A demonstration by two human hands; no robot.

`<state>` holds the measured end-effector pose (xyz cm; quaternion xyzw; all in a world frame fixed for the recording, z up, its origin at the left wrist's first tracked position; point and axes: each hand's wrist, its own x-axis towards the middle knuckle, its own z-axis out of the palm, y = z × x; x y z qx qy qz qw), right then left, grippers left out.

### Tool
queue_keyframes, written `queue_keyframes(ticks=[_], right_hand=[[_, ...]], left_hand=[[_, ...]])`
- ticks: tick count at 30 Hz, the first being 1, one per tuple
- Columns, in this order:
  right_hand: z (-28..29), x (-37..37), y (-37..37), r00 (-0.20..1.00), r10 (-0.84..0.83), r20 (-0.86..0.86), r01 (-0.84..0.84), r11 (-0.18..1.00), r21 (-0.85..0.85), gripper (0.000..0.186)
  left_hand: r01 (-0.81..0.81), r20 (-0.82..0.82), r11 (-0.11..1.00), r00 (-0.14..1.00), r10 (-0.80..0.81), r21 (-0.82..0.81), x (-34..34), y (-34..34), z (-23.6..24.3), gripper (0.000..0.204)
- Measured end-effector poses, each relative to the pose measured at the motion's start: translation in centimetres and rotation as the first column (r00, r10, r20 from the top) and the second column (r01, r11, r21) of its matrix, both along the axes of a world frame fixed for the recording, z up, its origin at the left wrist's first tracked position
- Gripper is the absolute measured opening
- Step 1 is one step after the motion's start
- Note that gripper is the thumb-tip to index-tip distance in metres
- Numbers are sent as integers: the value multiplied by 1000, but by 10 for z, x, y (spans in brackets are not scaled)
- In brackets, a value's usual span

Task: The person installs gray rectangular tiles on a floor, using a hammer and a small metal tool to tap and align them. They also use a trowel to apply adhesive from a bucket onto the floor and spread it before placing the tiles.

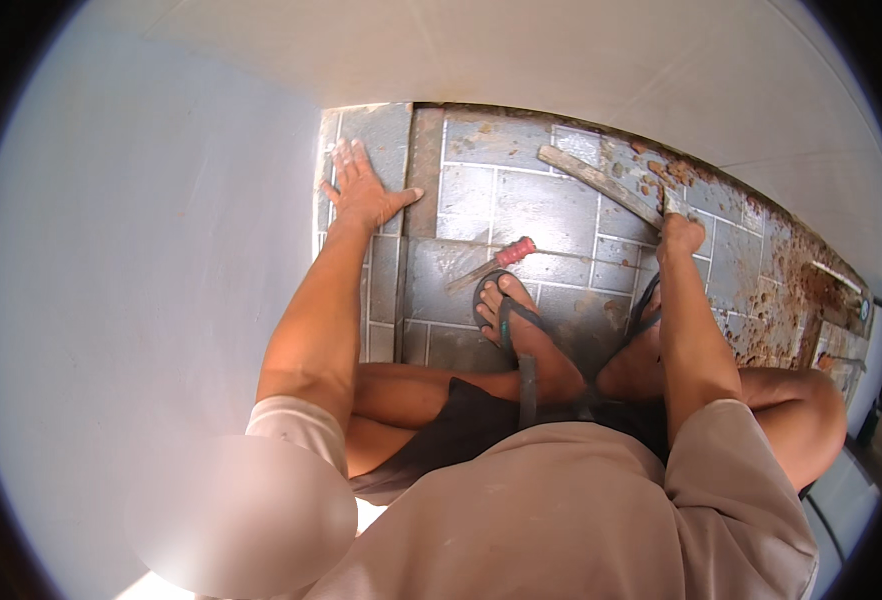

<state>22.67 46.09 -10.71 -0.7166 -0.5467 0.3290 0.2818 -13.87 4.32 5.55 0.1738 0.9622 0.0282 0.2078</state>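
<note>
My left hand (361, 190) lies flat with fingers spread on a grey tile (381, 128) in the corner by the left wall. Its thumb reaches over a narrow brown strip (425, 150) that runs along the tiles. My right hand (681, 232) is closed at the near end of a flat wooden slat (596, 180). A pale piece (672, 202) sticks up from its fingers; whether that is part of the slat or a separate thing, I cannot tell. Between my hands, a tool with a red handle (517, 250) and a flat brownish blade lies on the floor, close to my sandalled foot.
Brown dirt and loose crumbs (656, 165) cover the tiles along the far wall (561, 60) and to the right. A smooth pale wall (141, 260) rises close on my left. My feet in dark flip-flops (509, 310) stand on the tiled floor.
</note>
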Motion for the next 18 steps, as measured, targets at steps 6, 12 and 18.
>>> queue_keyframes(ticks=[6, 12, 18], right_hand=[[32, 4, -5, 831, 317, 458, -360, 933, 7, 36], [104, -27, 6, 734, 434, 523, -362, 901, -240, 29], [161, -34, 93, -464, 836, 293, -567, -26, -823, 34]], left_hand=[[410, -355, 908, 839, -412, -84, 66, 33, -52, 53], [264, -235, 916, 911, -339, -301, 59, 79, -72, 33], [79, -218, 980, 969, -119, -182, 60, 101, -59, 46]])
